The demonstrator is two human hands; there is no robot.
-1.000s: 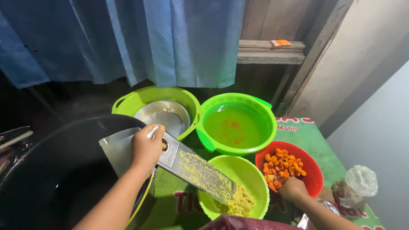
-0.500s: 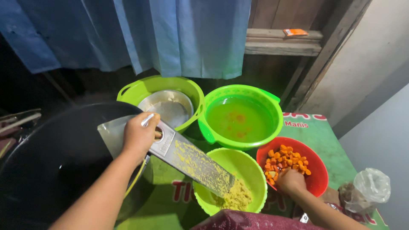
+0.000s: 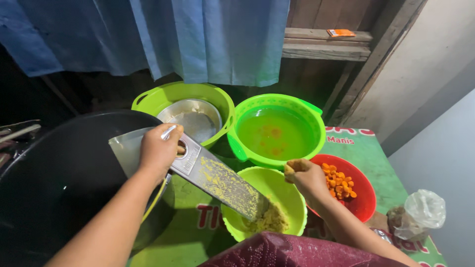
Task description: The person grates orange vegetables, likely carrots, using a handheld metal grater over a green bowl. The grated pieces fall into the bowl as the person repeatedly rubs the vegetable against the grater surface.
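From the head camera we saw our left hand point(image 3: 159, 151) clamped on the top of a flat metal grater point(image 3: 217, 180), which slanted down from that grip into a yellow-green bowl point(image 3: 292, 198) of grated pulp. Our right hand point(image 3: 306, 177) pinched a small yellow piece point(image 3: 289, 168) above that bowl. Just right of it sat a red bowl point(image 3: 363, 198) of orange chunks. Everything stood on a green printed cloth point(image 3: 198, 232); beyond hung a blue curtain point(image 3: 198, 34).
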